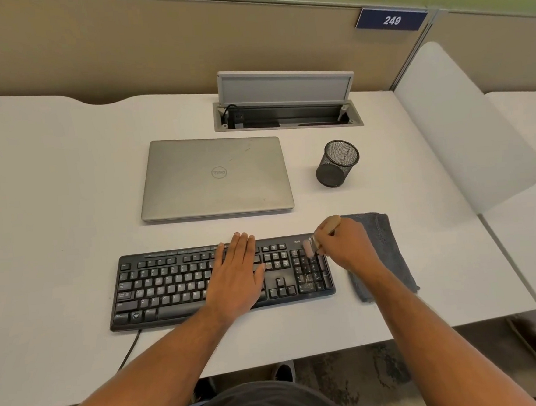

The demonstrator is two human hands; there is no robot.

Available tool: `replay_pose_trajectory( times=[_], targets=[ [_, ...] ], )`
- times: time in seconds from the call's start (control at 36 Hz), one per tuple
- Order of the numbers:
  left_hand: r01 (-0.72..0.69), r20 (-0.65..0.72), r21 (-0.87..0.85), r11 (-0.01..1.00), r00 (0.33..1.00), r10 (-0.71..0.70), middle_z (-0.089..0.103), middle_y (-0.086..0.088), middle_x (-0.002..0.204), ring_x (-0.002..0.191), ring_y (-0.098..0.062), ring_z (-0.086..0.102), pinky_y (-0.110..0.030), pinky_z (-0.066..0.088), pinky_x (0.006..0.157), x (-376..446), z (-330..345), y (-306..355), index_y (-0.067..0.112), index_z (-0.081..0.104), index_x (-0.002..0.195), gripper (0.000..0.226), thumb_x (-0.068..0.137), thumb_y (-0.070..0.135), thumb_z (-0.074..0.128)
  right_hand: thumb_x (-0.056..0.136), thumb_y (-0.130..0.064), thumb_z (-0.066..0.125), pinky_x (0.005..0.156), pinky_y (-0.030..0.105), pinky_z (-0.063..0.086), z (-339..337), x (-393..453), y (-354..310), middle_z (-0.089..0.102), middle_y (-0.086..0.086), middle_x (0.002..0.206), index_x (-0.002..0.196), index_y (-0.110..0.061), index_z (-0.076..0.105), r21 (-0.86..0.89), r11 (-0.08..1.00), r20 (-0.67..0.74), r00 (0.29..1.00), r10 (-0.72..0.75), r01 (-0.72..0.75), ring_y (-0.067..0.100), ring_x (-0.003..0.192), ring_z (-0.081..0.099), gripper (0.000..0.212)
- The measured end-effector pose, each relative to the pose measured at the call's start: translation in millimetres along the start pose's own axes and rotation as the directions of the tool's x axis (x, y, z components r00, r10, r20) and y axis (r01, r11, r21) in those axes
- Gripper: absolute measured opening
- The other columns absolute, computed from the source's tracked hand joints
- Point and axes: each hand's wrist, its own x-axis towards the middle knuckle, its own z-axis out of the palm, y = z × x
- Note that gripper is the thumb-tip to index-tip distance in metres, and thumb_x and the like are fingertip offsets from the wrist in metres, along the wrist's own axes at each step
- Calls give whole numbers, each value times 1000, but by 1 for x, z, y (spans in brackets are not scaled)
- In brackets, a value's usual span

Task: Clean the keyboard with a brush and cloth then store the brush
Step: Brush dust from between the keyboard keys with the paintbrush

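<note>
A black keyboard (pixel 171 285) lies on the white desk (pixel 53 186) in front of me. My left hand (pixel 238 271) rests flat on its middle keys, fingers spread, holding nothing. My right hand (pixel 345 245) grips a small wooden-handled brush (pixel 314 242), whose pale bristles touch the top of the number pad. A folded grey cloth (pixel 387 251) lies on the desk just right of the keyboard, partly under my right wrist. A black mesh pen cup (pixel 337 163) stands upright behind the cloth.
A closed silver laptop (pixel 215 178) lies behind the keyboard. Further back, a cable hatch (pixel 287 116) stands with its lid raised. A frosted divider (pixel 464 132) borders the desk on the right. The keyboard's cable (pixel 129 349) runs off the front edge.
</note>
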Motion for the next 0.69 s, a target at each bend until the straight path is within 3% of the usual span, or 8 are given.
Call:
replay_pose_trajectory(
  times=[0.08,0.22,0.28,0.44,0.61,0.69],
  targets=[
    [1,-1,-4,1000,1000,-1,21,-8,169,157,-23,11,-51,9,127,0,1,0,12,18,162,71,104,53,18,98,-24,56,65,19,52,7,-4,-3,74,-10,77,83,-18,74,63,997,-61,998,-30,34,6,77,69,24],
    [1,5,4,1000,1000,-1,21,-9,169,157,-23,12,-52,12,127,0,0,0,12,18,162,72,104,53,16,94,-18,54,71,39,63,5,0,1,74,3,64,75,-5,73,-87,996,83,996,26,-18,18,66,74,29],
    [-1,3,6,1000,1000,0,22,-9,168,157,-23,12,-52,13,127,0,1,0,11,19,162,72,103,53,15,90,-17,55,71,41,64,0,3,0,73,5,61,75,0,74,-123,992,134,990,52,-35,19,63,74,30],
    [0,5,6,1000,1000,0,20,-8,169,157,-23,10,-51,11,127,0,0,0,12,17,163,72,103,53,16,98,-26,58,77,33,60,6,-3,-4,75,-6,76,82,-20,73,58,998,-22,1000,-1,2,10,79,72,23],
    [-2,27,9,1000,1000,1,12,-7,171,158,-22,3,-50,5,128,0,-1,0,13,9,163,71,105,53,16,91,-18,56,74,44,65,1,0,0,74,2,63,75,-7,74,-63,997,139,989,57,-49,17,65,75,27],
    [-3,18,7,1000,1000,3,14,-8,170,158,-22,5,-50,6,128,0,-1,0,13,11,163,71,104,53,16,93,-18,55,75,44,64,-6,2,1,74,-2,65,75,-7,74,-2,999,34,999,40,-40,14,66,75,29]
  ],
)
